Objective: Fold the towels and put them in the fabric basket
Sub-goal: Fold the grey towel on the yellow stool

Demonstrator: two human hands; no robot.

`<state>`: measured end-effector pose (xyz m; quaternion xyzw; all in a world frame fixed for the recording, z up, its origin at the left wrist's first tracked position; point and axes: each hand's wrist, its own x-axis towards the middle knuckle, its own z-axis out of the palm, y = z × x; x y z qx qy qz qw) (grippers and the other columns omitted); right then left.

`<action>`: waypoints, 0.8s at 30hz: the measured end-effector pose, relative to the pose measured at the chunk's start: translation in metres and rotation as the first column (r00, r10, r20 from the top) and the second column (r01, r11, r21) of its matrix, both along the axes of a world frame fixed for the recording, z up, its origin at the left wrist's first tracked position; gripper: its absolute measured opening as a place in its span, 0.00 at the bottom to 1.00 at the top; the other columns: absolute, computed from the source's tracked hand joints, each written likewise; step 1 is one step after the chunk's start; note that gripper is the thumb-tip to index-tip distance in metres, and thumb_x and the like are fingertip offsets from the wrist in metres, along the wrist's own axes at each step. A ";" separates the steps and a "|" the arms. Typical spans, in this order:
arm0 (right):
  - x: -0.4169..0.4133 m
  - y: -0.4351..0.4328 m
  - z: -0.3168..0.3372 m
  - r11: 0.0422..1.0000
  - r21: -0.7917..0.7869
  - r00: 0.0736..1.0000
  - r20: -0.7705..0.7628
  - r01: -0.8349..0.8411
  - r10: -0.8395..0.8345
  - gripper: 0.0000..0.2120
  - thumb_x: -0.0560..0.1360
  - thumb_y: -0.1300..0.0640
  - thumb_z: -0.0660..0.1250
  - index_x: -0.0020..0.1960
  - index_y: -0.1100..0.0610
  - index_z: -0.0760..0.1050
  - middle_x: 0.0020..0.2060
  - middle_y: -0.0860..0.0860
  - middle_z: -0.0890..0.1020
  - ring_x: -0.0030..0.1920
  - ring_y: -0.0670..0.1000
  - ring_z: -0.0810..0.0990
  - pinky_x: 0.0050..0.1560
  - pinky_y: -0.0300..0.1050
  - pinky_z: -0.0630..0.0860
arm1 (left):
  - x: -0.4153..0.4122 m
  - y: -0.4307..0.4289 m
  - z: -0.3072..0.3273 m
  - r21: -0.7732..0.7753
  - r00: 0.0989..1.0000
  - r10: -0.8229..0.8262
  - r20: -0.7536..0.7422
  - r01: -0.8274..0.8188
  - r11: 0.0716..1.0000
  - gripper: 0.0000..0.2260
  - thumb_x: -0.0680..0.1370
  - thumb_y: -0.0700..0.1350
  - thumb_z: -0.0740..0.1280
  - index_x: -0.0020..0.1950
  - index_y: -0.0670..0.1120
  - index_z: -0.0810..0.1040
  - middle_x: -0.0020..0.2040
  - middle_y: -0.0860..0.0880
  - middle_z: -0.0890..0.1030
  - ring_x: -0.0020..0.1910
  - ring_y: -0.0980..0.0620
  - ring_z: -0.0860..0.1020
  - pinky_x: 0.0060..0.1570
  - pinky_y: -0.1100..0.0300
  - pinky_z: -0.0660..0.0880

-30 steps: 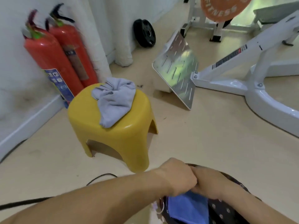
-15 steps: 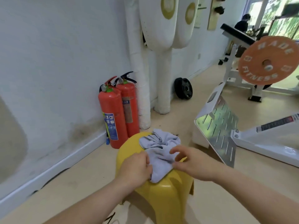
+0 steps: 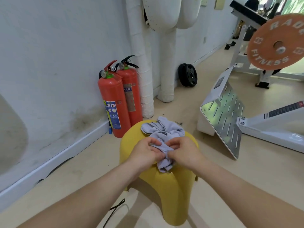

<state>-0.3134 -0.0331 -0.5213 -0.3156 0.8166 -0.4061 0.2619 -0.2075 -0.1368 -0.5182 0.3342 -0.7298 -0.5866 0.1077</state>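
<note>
While the grey towel (image 3: 164, 130) is lying crumpled on top of the yellow stool (image 3: 164, 186), I am closing both hands on its near end. My left hand (image 3: 144, 153) is curling fingers and thumb round a bunch of cloth, and my right hand (image 3: 185, 153) is pinching the fabric just beside it, so the two are nearly touching over the front of the seat. A second ago these hands were down at the fabric basket, on a blue towel inside it; half a second ago they were arriving at the stool, the left already on the cloth and the right coming in with its fingers spread. So the item in hand is changing: the blue towel seems to be stowed, and I am starting on the grey one. It is not folded at all yet. Its far part is bunching in ridges toward the two red fire extinguishers (image 3: 115, 104) by the wall, and a small tail is hanging over the stool's front edge below my hands. I am judging that the next move is finding two corners and drawing them apart to open the cloth flat before any fold. The basket is sitting out of view now, so I am going to have to look for it again once the fold is made.
</note>
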 end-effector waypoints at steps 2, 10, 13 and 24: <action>-0.007 0.003 0.007 0.999 -0.039 0.996 0.084 0.008 -0.005 0.10 0.70 0.66 0.62 0.45 0.64 0.82 0.33 0.57 0.79 0.36 0.52 0.74 0.38 0.47 0.73 | -0.002 0.006 0.008 -0.028 0.998 0.018 -0.055 -0.019 0.999 0.11 0.71 0.37 0.73 0.52 0.44 0.76 0.36 0.46 0.81 0.36 0.54 0.79 0.39 0.67 0.75; -0.010 0.027 0.081 0.953 -0.303 0.916 0.384 0.006 0.116 0.12 0.75 0.69 0.59 0.49 0.64 0.81 0.34 0.57 0.81 0.33 0.50 0.79 0.34 0.41 0.79 | 0.003 0.006 0.070 -0.061 0.973 0.065 -0.222 -0.081 0.995 0.12 0.64 0.36 0.68 0.46 0.45 0.79 0.30 0.48 0.75 0.28 0.52 0.70 0.30 0.60 0.68; -0.021 0.038 0.103 0.886 -0.396 0.898 0.437 0.242 -0.049 0.11 0.75 0.68 0.58 0.39 0.60 0.77 0.29 0.53 0.76 0.28 0.48 0.75 0.27 0.38 0.75 | 0.011 -0.005 0.101 -0.056 0.944 0.126 -0.304 -0.150 0.987 0.11 0.66 0.30 0.60 0.39 0.42 0.78 0.28 0.47 0.73 0.23 0.53 0.68 0.22 0.66 0.63; -0.010 0.064 0.161 0.781 -0.610 0.909 0.390 0.135 0.147 0.17 0.74 0.73 0.56 0.34 0.59 0.76 0.30 0.56 0.73 0.30 0.51 0.71 0.31 0.41 0.69 | 0.014 0.044 0.143 -0.497 0.874 -0.461 -0.155 0.334 0.801 0.21 0.69 0.45 0.75 0.61 0.54 0.76 0.53 0.58 0.81 0.54 0.60 0.78 0.54 0.59 0.75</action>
